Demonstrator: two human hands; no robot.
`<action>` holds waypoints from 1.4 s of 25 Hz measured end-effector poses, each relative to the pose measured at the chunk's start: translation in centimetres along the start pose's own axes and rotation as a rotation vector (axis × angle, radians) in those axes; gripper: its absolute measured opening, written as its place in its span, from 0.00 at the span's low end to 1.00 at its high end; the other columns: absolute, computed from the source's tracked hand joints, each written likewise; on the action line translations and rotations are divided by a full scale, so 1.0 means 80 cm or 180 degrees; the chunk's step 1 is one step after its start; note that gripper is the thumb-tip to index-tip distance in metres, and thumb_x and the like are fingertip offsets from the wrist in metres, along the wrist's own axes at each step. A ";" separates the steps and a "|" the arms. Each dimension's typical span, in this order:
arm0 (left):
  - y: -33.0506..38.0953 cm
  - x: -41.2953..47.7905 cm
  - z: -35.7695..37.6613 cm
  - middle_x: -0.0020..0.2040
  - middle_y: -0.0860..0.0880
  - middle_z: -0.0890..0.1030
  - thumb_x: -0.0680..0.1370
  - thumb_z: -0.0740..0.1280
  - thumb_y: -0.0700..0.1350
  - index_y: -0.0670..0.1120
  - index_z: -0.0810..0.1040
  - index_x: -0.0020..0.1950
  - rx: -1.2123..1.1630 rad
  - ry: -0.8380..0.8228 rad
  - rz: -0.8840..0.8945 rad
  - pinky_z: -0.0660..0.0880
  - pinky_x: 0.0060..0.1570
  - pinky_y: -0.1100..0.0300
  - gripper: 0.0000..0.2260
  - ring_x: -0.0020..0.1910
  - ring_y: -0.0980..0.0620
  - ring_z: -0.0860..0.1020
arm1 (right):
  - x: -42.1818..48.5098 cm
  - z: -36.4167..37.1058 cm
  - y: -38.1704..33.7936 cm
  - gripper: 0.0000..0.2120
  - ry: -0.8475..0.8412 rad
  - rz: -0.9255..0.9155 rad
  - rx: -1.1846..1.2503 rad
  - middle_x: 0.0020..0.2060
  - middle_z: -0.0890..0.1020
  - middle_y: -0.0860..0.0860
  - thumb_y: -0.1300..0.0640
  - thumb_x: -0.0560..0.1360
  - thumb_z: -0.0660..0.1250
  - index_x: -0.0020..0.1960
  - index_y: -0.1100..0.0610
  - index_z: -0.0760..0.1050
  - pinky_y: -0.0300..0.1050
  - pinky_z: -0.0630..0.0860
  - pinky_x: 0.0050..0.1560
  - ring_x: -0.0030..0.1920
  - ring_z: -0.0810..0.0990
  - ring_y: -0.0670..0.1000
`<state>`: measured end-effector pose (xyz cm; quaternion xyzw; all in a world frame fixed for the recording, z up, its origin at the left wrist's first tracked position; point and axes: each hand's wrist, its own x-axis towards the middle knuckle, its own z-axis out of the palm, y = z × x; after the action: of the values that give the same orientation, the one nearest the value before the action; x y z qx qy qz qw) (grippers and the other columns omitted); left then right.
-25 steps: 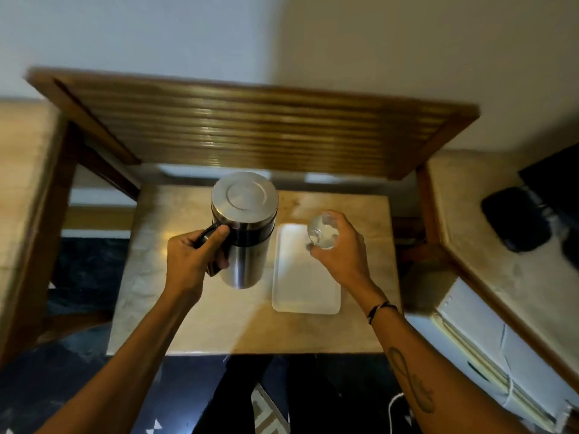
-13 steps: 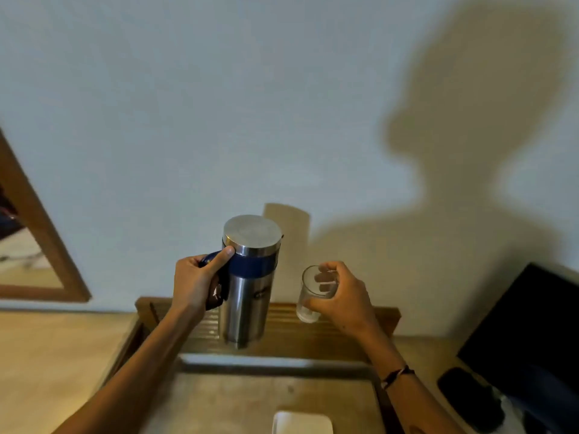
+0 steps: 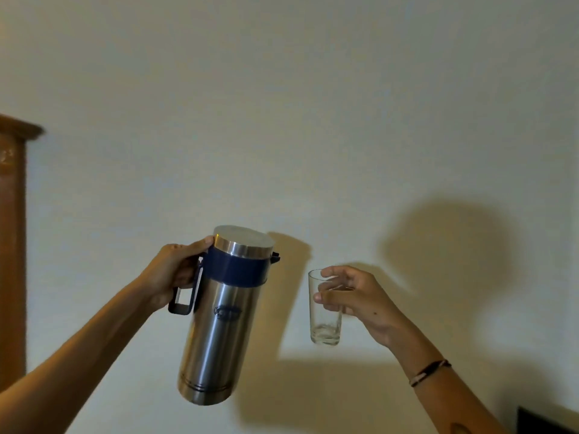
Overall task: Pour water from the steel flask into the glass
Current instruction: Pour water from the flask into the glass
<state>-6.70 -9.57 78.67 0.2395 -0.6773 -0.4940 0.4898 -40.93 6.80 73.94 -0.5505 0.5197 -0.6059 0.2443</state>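
Change: both arms have come up since half a second ago; the table and tray have dropped out of view, and the flask now leans its top toward the glass where it stood upright before.
Room: a plain pale wall (image 3: 282,104) fills nearly everything, with a strip of brown wooden frame (image 3: 12,245) at the left edge and a dark corner of something at the bottom right. Shadows of the flask, the glass and the person fall on the wall.
Flask: the steel flask (image 3: 219,324) is in the air at centre, with a blue band under a flat steel lid and a small dark spout on the side facing the glass. I cannot see what is inside it.
Glass: the clear glass (image 3: 324,308) is held upright to the right of the flask, near but apart from it, its rim below the spout. It looks empty.
Left hand: the left hand (image 3: 174,274) has its fingers curled tight through the blue handle, thumb pressed against the lid's edge.
Right hand: the right hand (image 3: 354,296) pinches the upper half of the glass, thumb in front, fingers behind. A thin wristband (image 3: 429,371) circles that wrist.
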 end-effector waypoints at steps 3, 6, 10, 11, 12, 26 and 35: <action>0.057 0.019 0.006 0.25 0.53 0.60 0.52 0.86 0.71 0.48 0.78 0.34 0.0145 -0.0336 -0.0037 0.59 0.20 0.66 0.32 0.21 0.57 0.57 | 0.006 0.005 -0.016 0.29 -0.0104 -0.0043 0.0177 0.47 0.89 0.52 0.60 0.63 0.88 0.62 0.57 0.86 0.51 0.88 0.56 0.52 0.88 0.55; 0.109 0.038 0.022 0.22 0.55 0.61 0.51 0.87 0.70 0.49 0.81 0.28 0.0544 -0.0689 -0.0019 0.60 0.20 0.66 0.29 0.20 0.57 0.57 | 0.009 0.010 -0.026 0.26 -0.0162 -0.0032 0.0297 0.47 0.89 0.53 0.63 0.65 0.87 0.62 0.60 0.86 0.53 0.87 0.57 0.51 0.88 0.53; 0.169 0.061 0.046 0.22 0.54 0.63 0.52 0.86 0.71 0.48 0.84 0.27 0.1328 -0.1143 0.0099 0.60 0.23 0.66 0.28 0.21 0.57 0.60 | 0.012 0.012 -0.042 0.33 -0.0235 -0.0115 0.0322 0.47 0.91 0.54 0.56 0.58 0.88 0.61 0.60 0.87 0.51 0.88 0.54 0.50 0.89 0.52; 0.183 0.066 0.052 0.22 0.54 0.64 0.51 0.86 0.72 0.47 0.84 0.27 0.1501 -0.1218 0.0120 0.60 0.24 0.65 0.29 0.21 0.57 0.61 | 0.014 0.012 -0.046 0.32 -0.0253 -0.0139 0.0304 0.48 0.91 0.56 0.57 0.59 0.88 0.61 0.60 0.87 0.49 0.88 0.53 0.50 0.89 0.52; 0.193 0.072 0.058 0.22 0.54 0.64 0.51 0.85 0.72 0.47 0.85 0.28 0.1678 -0.1279 0.0123 0.60 0.24 0.64 0.29 0.21 0.56 0.61 | 0.015 0.013 -0.049 0.30 -0.0267 -0.0158 0.0282 0.50 0.92 0.59 0.58 0.61 0.88 0.61 0.60 0.87 0.48 0.88 0.52 0.50 0.90 0.53; 0.237 0.103 0.133 0.21 0.55 0.62 0.63 0.82 0.67 0.50 0.77 0.20 0.3202 -0.1798 -0.0280 0.57 0.28 0.60 0.27 0.21 0.55 0.58 | 0.016 0.017 -0.042 0.24 -0.0525 -0.0122 0.0360 0.50 0.92 0.54 0.66 0.68 0.86 0.62 0.59 0.86 0.51 0.89 0.57 0.52 0.91 0.52; 0.229 0.110 0.153 0.20 0.55 0.61 0.64 0.79 0.65 0.50 0.73 0.19 0.3530 -0.1961 -0.0314 0.56 0.25 0.63 0.26 0.20 0.55 0.57 | 0.015 0.023 -0.019 0.28 -0.0403 -0.0139 0.0225 0.57 0.91 0.57 0.56 0.59 0.89 0.58 0.53 0.89 0.52 0.88 0.58 0.58 0.91 0.56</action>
<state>-18.38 -4.06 98.61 0.3354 -0.9304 -0.1381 0.0524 -39.12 5.60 75.56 -0.5900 0.4694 -0.5930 0.2826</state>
